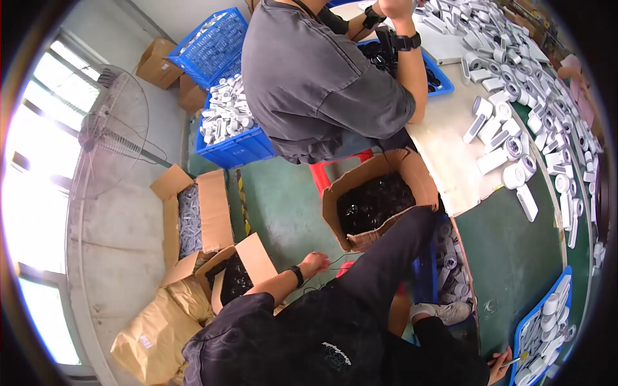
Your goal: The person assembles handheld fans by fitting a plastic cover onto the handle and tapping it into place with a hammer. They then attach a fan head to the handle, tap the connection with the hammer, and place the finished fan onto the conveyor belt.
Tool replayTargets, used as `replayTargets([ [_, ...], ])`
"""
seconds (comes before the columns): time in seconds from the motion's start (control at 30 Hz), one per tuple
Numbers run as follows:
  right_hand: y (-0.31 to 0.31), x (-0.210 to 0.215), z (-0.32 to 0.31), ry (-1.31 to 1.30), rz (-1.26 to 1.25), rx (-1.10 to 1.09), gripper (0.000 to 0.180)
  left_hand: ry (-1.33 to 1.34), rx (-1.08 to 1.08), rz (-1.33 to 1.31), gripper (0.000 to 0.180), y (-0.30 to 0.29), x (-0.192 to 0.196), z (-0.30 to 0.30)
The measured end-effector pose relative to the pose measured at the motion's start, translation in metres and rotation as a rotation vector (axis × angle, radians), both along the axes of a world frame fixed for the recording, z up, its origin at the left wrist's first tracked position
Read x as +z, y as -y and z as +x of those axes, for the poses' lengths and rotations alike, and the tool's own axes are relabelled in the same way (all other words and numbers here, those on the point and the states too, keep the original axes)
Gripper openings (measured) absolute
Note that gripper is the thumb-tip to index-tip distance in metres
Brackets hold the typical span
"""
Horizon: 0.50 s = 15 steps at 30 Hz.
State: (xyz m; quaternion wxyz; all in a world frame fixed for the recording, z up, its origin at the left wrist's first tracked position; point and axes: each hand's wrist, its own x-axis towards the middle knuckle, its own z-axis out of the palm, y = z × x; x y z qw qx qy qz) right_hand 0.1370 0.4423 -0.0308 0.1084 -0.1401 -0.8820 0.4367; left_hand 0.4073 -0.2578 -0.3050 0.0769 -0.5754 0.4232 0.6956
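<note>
My left hand (314, 264), with a black band on its wrist, reaches down beside my raised black-trousered knee. Its fingers are curled on a thin dark wire (336, 258) above the green floor. It is close to an open cardboard box of black parts (373, 202) and a smaller open box of black parts (235, 278). My right hand (499, 368) is at the lower right, by the table edge. It pinches a small thin tool with a yellowish tip (517, 361), right next to a blue tray of white parts (537, 325).
Another person in a grey shirt (315, 77) sits on a red stool at the table (444, 141), which is strewn with white parts. Blue crates of white parts (228, 122), more cardboard boxes, a brown sack (154, 338) and a standing fan (112, 128) crowd the floor to the left.
</note>
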Motion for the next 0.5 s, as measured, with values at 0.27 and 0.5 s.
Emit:
replayTargets([
  [0.27,0.067,-0.016,0.009,-0.028,-0.298,-0.007,0.025,0.062,-0.194,-0.206,0.023,0.046,-0.004,0.030],
  [0.5,0.083,0.013,0.012,-0.077,-0.422,0.041,0.028,-0.390,-0.423,-0.181,0.022,-0.014,0.182,-0.111],
])
